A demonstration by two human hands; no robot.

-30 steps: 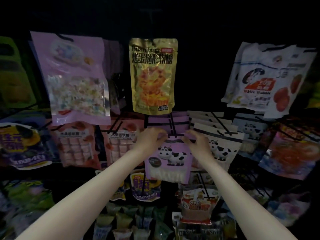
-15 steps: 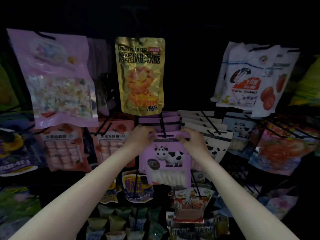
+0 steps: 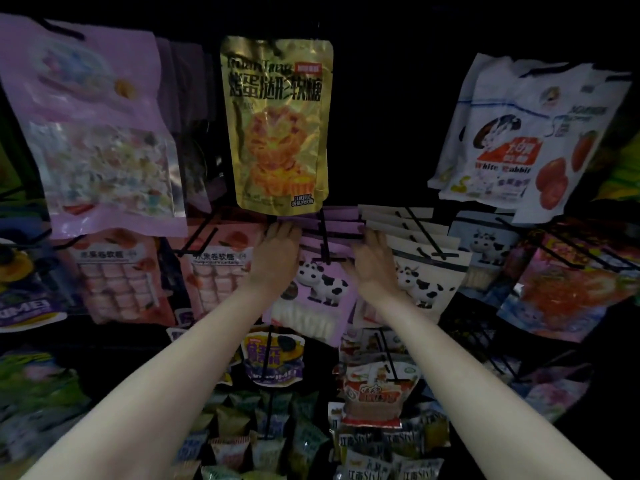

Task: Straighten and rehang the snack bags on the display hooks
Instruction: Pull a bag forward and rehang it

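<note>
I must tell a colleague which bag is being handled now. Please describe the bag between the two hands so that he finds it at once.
Start at the tall gold bag hanging top centre of the rack. Directly below it, a black hook carries a row of purple bags; the front purple bag sits between the left hand and right hand. It shows a black-and-white cow like its cream neighbours on the right, but only it is purple.

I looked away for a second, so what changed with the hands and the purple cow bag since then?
Both hands let go of the purple cow bag's top corners: the left hand and right hand now lie flat-fingered against the stack. The bag stays on its hook; the gold bag above is unchanged.
</note>
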